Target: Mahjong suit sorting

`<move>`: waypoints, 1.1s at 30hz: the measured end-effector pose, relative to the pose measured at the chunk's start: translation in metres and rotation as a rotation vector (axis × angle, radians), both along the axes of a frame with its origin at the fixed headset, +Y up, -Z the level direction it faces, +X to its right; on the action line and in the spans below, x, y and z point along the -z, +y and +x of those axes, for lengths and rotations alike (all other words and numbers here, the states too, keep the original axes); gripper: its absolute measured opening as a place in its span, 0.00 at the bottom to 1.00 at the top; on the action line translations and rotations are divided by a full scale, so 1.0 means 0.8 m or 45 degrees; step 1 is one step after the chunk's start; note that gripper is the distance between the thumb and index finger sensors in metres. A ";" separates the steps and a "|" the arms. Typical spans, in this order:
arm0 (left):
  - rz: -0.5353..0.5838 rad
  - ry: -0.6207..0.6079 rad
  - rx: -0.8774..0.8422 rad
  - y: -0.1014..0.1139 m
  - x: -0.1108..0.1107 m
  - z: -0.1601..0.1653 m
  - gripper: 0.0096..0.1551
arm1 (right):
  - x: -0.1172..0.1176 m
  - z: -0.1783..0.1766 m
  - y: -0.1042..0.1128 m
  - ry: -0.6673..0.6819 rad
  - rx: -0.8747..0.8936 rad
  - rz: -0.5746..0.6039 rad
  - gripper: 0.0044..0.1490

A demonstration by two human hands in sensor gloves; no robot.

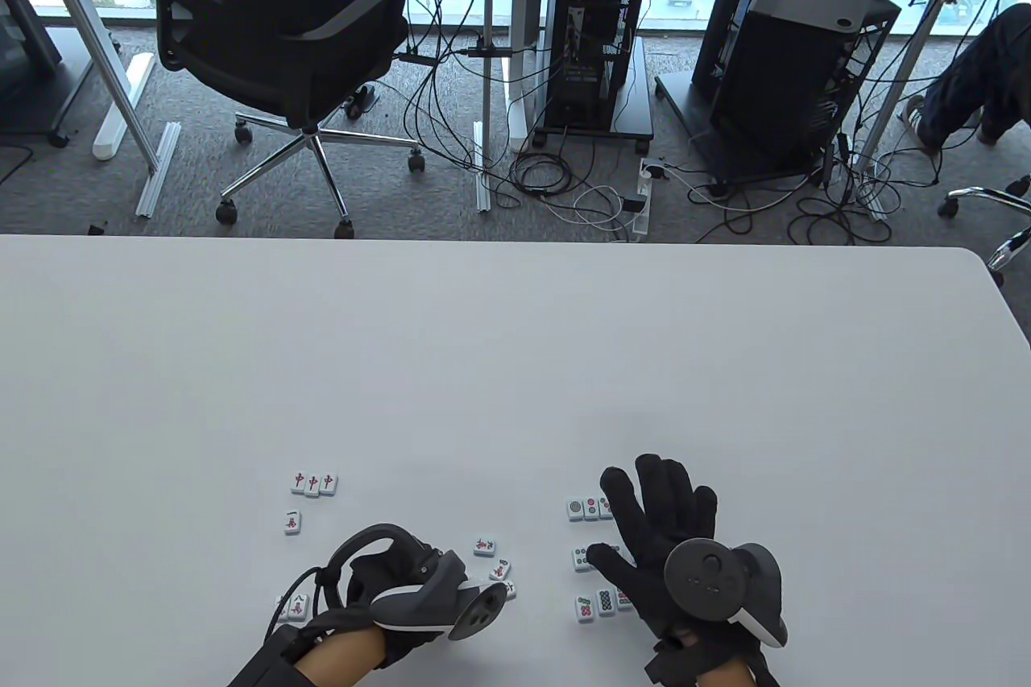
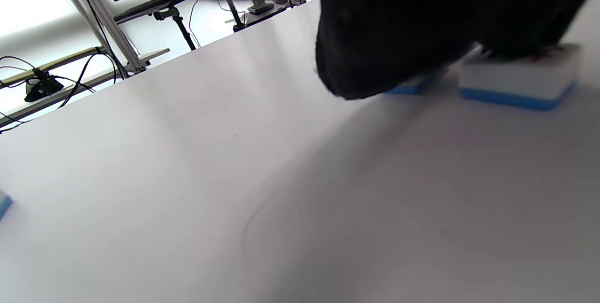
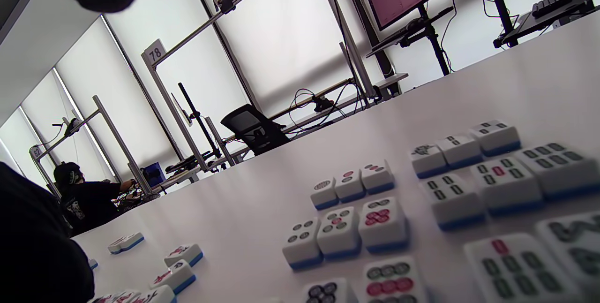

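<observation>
Three red-character tiles (image 1: 314, 483) sit grouped beyond your left hand (image 1: 403, 590), its grip unreadable, while your right hand (image 1: 656, 534) lies spread over dot tiles (image 1: 590, 508).

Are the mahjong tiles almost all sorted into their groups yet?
Partly. A row of three red-character tiles is lined up, and circle tiles sit in neat rows by the right hand, bamboo tiles beside them. The left hand covers loose tiles that lie scattered; its grip is hidden. Those and one single tile remain.
</observation>
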State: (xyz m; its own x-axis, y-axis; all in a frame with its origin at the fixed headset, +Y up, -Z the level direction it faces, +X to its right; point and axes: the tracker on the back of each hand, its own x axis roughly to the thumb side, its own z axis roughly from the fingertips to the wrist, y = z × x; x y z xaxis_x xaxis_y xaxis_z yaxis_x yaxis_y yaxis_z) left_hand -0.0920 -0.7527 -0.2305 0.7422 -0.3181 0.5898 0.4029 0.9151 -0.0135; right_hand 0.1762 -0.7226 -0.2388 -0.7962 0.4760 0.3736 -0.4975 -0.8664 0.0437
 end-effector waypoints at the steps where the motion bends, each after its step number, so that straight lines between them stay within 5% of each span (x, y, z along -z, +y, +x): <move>1: 0.022 0.014 0.006 0.000 0.001 -0.006 0.30 | 0.000 0.000 0.000 0.000 0.000 0.000 0.49; 7: 0.025 0.178 -0.068 0.000 0.023 -0.042 0.31 | -0.001 -0.001 -0.001 0.005 -0.013 0.001 0.49; 14: -0.118 0.154 -0.054 0.002 0.016 -0.035 0.39 | 0.000 -0.001 -0.002 0.001 -0.021 -0.004 0.49; 22: -0.122 0.082 0.021 -0.014 0.017 -0.020 0.37 | 0.000 -0.001 -0.004 -0.001 -0.029 -0.006 0.49; 27: -0.070 0.118 -0.059 0.009 0.034 -0.051 0.36 | 0.001 0.000 -0.002 -0.005 -0.010 -0.002 0.49; 33: 0.003 0.341 -0.098 0.048 0.060 -0.128 0.34 | 0.001 -0.001 -0.003 -0.001 -0.018 -0.006 0.49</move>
State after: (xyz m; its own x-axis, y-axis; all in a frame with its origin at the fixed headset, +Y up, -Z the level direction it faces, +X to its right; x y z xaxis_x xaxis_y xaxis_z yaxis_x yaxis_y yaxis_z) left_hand -0.1944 -0.7142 -0.2783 0.8935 -0.2561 0.3689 0.3148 0.9430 -0.1081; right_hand 0.1757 -0.7252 -0.2394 -0.8031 0.4663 0.3710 -0.4851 -0.8732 0.0475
